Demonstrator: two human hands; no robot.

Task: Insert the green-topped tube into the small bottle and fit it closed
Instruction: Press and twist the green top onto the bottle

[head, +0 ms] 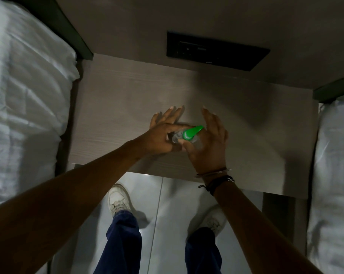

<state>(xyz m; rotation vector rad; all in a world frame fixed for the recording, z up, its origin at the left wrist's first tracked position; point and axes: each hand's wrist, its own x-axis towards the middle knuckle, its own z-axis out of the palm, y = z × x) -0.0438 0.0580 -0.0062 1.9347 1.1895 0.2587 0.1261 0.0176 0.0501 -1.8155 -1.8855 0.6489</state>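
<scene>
Your left hand (pixel 163 135) grips the bottle (pixel 176 138) above the table (pixel 117 107); your right hand (pixel 206 143), fingers spread, pinches the green top (pixel 192 132), whose spout points away to the right.

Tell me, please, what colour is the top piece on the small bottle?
Bright green, seen in the head view, the only one, between the two hands.

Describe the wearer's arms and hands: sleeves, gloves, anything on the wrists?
Both forearms are bare: no sleeves and no gloves in view. The left hand and its wrist carry nothing visible. The right hand is bare too, but its wrist wears a thin metallic bangle and, just behind it, a dark corded bracelet with a small knot.
</scene>
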